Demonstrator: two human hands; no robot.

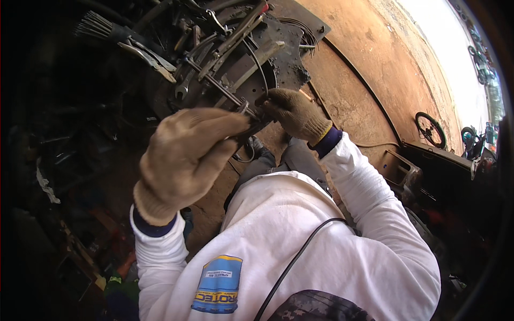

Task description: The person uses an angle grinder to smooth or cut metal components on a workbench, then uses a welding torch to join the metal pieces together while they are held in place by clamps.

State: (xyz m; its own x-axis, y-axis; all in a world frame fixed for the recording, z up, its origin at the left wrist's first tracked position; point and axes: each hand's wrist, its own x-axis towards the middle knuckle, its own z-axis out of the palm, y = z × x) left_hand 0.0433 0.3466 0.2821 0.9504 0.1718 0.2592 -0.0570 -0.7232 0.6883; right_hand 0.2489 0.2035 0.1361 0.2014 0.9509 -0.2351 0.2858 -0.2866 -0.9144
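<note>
Both my hands wear tan knitted gloves and meet at the near edge of a dark metal worktable. My left hand is slightly smeared by motion, with its fingers stretched to the right and its thumb apart below them. Its fingertips are beside a dark metal piece at the table's edge. Around that piece's far side, the fingers of my right hand are closed; the grip is partly hidden. A long metal bar runs from among the tools to a small fitting between my hands.
Locking pliers, an open-end wrench, a wire brush and other tools crowd the table. Coiled wire lies at its far right. A dark hose crosses the brown ground; a wheel stands farther right. A cable crosses my shirt.
</note>
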